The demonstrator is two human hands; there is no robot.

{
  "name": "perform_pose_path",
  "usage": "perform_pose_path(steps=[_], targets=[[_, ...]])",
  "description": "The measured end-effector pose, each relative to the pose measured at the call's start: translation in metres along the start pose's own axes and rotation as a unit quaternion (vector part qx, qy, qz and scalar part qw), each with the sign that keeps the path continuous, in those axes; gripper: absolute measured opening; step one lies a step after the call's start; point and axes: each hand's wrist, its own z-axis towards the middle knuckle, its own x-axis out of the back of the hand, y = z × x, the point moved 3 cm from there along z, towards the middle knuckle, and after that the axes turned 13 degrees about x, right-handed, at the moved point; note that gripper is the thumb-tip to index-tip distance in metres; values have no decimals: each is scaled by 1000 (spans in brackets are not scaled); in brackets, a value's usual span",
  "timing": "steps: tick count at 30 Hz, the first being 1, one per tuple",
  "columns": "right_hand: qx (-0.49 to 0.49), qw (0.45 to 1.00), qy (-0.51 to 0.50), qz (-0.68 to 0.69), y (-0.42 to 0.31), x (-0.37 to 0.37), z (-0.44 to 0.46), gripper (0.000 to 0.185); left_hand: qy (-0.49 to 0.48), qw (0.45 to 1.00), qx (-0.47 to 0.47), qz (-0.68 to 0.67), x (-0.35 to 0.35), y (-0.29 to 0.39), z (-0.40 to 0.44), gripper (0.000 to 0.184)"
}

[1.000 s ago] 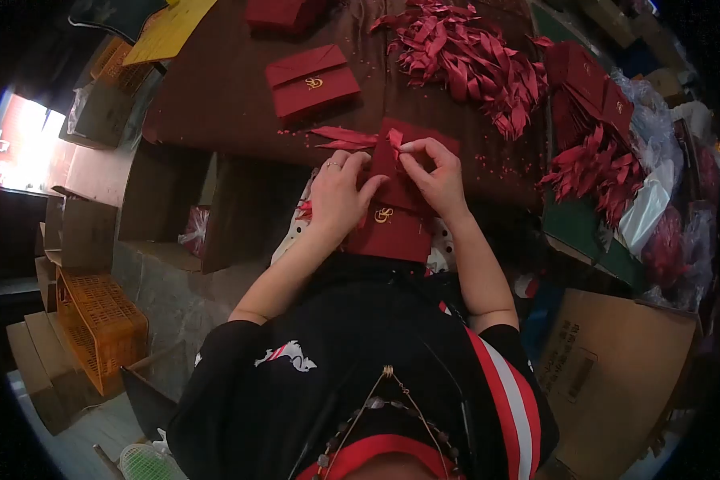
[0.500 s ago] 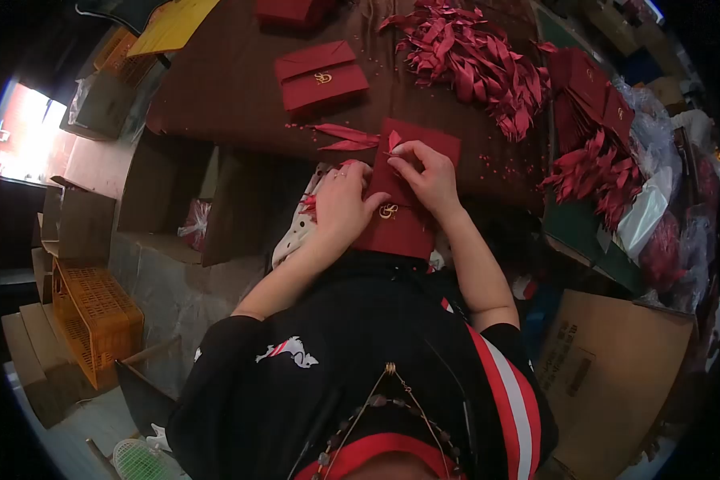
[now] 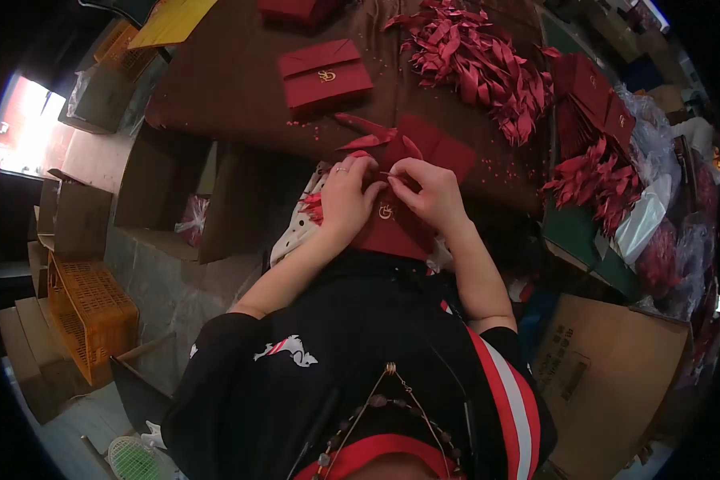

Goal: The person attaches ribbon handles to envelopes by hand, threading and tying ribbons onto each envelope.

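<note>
A flat red paper gift bag [image 3: 392,235] with a gold logo lies before my body, its upper part tilted over the table edge. My left hand [image 3: 346,198] rests on its left side, fingers curled and the thumb near the fingertips. Opposite it, my right hand [image 3: 429,192] pinches a thin piece of red ribbon [image 3: 386,174] over the bag. The left fingertips meet the same ribbon, though they partly hide it. Loose red ribbon ends [image 3: 370,130] lie just above the hands. More red strips [image 3: 312,208] show beside my left wrist, on spotted cloth [image 3: 296,228].
The brown-covered table [image 3: 224,100] holds a flapped red gift bag [image 3: 325,78] and a heap of red ribbons [image 3: 476,64]. At right are stacked red bags [image 3: 588,100] with ribbons and clear plastic [image 3: 656,172]. Cardboard boxes [image 3: 608,376] and an orange crate [image 3: 96,320] stand around.
My right hand has moved slightly down, its fingertips now closer to the left hand's. My left fingers have curled in, and the bag's upper part has turned toward the right.
</note>
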Motion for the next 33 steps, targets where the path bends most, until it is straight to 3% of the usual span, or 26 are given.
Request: perform_pose_path(steps=[6, 14, 19, 24, 29, 31, 32, 33], targets=[[36, 988, -18, -150, 12, -3, -5, 11, -24, 999, 33, -22, -3, -2, 0, 30], [58, 986, -12, -154, 14, -12, -6, 13, -57, 996, 43, -60, -3, -2, 2, 30], [30, 987, -15, -155, 13, -14, -6, 15, 8, 998, -60, -2, 2, 13, -4, 29], [115, 973, -5, -199, 10, -12, -5, 14, -10, 997, -73, 12, 1, 18, -5, 33], [104, 965, -32, -239, 7, -21, -5, 16, -14, 995, -93, 43, -2, 18, -8, 36], [77, 967, -38, -238, 6, -15, -2, 16, -82, 995, -55, -4, 2, 13, 0, 40], [95, 968, -9, -233, 3, -7, 2, 14, -167, 982, 28, -81, 4, 7, 2, 39], [112, 967, 19, -227, -1, 0, 4, 13, -167, 982, 27, -81, 6, 4, 5, 39]])
